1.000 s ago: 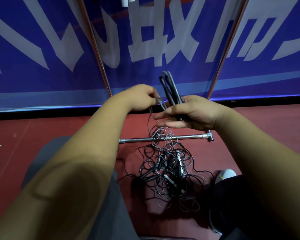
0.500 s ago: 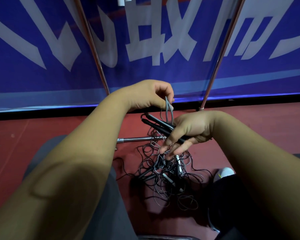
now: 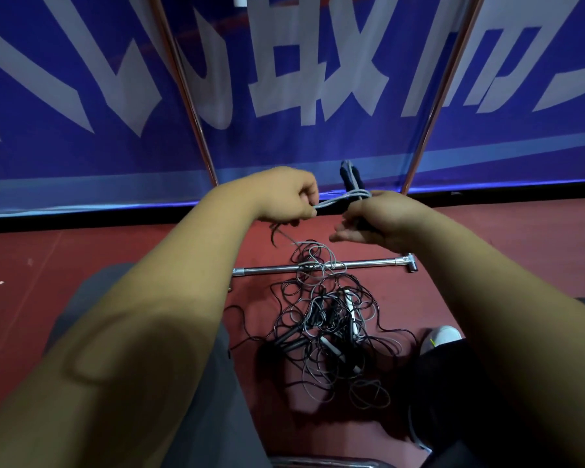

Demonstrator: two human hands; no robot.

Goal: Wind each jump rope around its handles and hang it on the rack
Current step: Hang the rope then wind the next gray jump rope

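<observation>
Head view: nearest are grey trousers (image 3: pixel 200 400) and, at the right, a white shoe (image 3: pixel 444 336) on the red floor (image 3: pixel 48 282). Between them lies a pile (image 3: pixel 328 329) of tangled black and grey jump ropes. Its far loops lie over a chrome bar (image 3: pixel 368 263) that lies flat on the floor. Above the bar the right hand (image 3: pixel 379 217) is wrapped round a pair of black handles (image 3: pixel 350 177), whose tops stick up past it — its lower fingers point loosely out to the left. A grey cord (image 3: pixel 338 200) circles the handles and runs taut to the left hand (image 3: pixel 286 197), which is curled and pinching it; the slack drops to the pile. Behind, two slanted poles (image 3: pixel 190 106) stand before a blue banner (image 3: pixel 81 113).
</observation>
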